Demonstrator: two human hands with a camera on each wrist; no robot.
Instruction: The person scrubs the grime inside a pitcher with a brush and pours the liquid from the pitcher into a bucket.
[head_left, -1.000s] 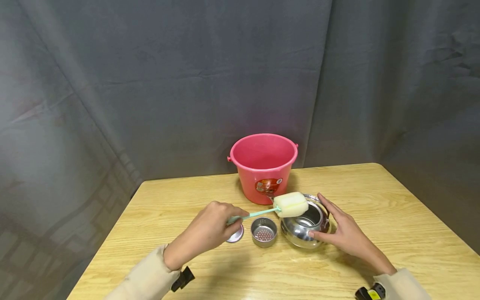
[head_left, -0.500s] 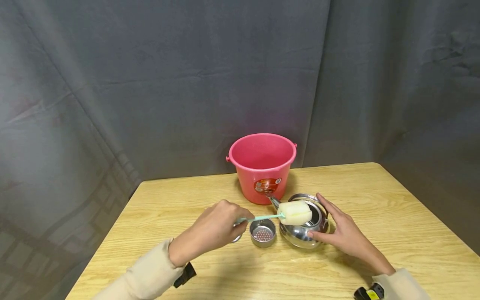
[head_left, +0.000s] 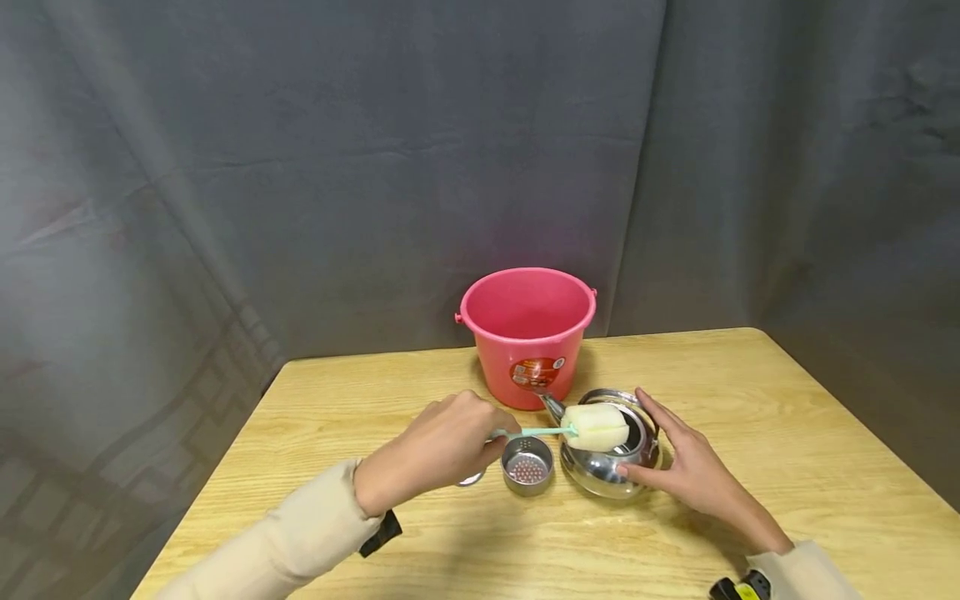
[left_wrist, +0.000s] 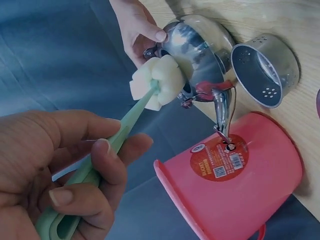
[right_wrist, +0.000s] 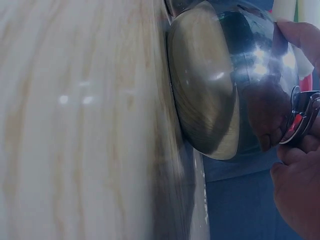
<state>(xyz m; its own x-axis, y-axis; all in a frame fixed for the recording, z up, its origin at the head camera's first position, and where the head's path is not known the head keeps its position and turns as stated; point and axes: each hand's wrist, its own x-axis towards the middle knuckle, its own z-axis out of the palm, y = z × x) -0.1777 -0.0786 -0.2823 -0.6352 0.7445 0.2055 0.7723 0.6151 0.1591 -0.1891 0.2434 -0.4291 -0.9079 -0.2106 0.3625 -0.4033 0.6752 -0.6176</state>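
One fat brush (head_left: 588,427), pinched by the left grip (head_left: 453,442), could jam if shoved — tipping the kettle (head_left: 600,472), lower middle, that the right grip (head_left: 688,469) holds.

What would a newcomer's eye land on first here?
The pink bucket, standing toward the back of the table. Next, the pale sponge by the kettle's mouth, its green handle in the left hand. Then the shiny kettle itself, steadied by the right hand.
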